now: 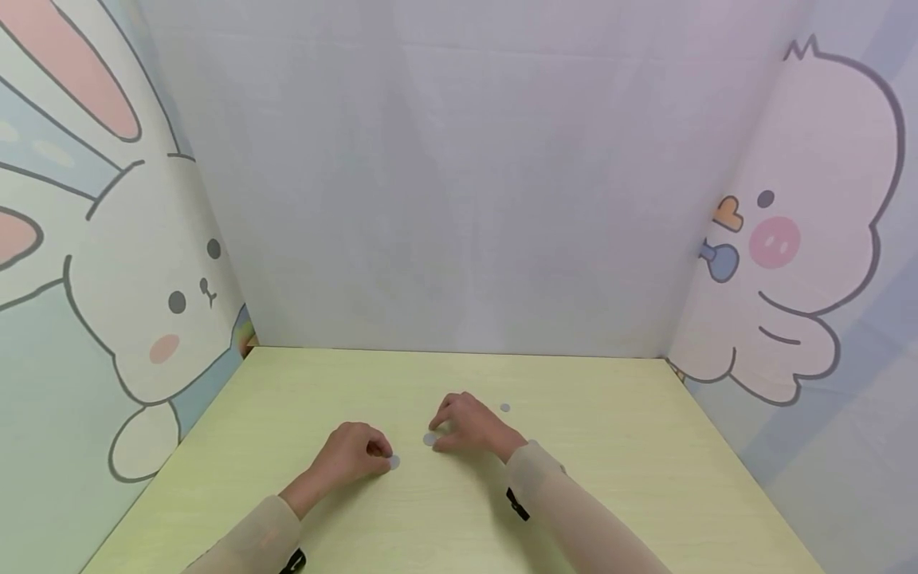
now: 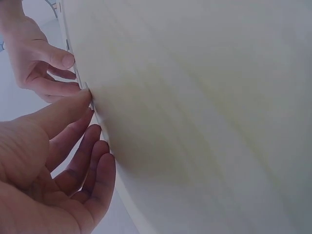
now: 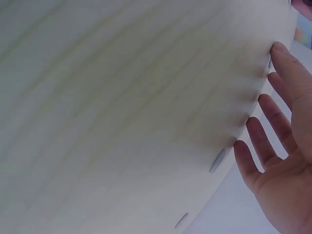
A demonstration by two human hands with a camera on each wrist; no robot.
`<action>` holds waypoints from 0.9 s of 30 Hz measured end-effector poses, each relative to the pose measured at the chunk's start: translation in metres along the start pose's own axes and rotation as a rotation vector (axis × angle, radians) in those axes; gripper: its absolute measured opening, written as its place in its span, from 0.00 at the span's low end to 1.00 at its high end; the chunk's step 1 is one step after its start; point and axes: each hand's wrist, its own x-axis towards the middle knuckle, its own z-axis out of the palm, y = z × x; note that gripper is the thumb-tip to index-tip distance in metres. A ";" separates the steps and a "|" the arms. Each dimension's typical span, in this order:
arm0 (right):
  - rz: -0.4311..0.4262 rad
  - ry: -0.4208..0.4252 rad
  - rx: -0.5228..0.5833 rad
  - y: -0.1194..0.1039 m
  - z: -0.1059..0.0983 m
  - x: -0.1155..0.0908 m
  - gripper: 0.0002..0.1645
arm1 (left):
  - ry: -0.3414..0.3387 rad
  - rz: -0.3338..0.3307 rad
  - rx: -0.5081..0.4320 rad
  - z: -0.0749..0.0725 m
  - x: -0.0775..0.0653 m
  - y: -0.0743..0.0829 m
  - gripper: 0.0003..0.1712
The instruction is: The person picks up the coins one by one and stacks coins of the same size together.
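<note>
On the pale yellow table, my left hand pinches the edge of a small flat grey disc between thumb and index finger. In the left wrist view, the left hand's other fingers curl loosely near the tabletop. Just to the right and farther back, my right hand rests low, its thumb and fingers parted around a second grey disc. The right wrist view has the right hand's fingers spread and fairly straight, fingertips at the table surface. Whether they touch that disc is unclear.
A third grey disc lies behind the right hand. Two discs show in the right wrist view, one nearer the fingers and a farther disc. Cloth walls with a rabbit and a pig-nosed figure enclose the table.
</note>
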 end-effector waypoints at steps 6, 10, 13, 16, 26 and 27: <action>-0.037 -0.015 0.001 -0.002 -0.005 0.001 0.16 | 0.001 -0.002 0.003 0.000 -0.001 0.002 0.08; -0.033 -0.030 -0.004 -0.005 -0.008 0.002 0.17 | 0.000 -0.001 0.001 0.000 -0.002 0.003 0.07; -0.029 -0.040 0.000 -0.007 -0.010 0.001 0.17 | 0.002 -0.001 0.000 0.000 -0.003 0.004 0.07; -0.035 -0.049 -0.005 -0.010 -0.011 0.000 0.16 | 0.005 -0.010 0.003 0.001 -0.004 0.005 0.07; -0.023 -0.043 0.001 -0.015 -0.011 0.001 0.09 | 0.003 -0.011 0.001 0.003 -0.006 0.007 0.07; -0.021 -0.042 0.006 -0.016 -0.011 0.001 0.08 | 0.005 -0.011 0.000 0.003 -0.007 0.007 0.07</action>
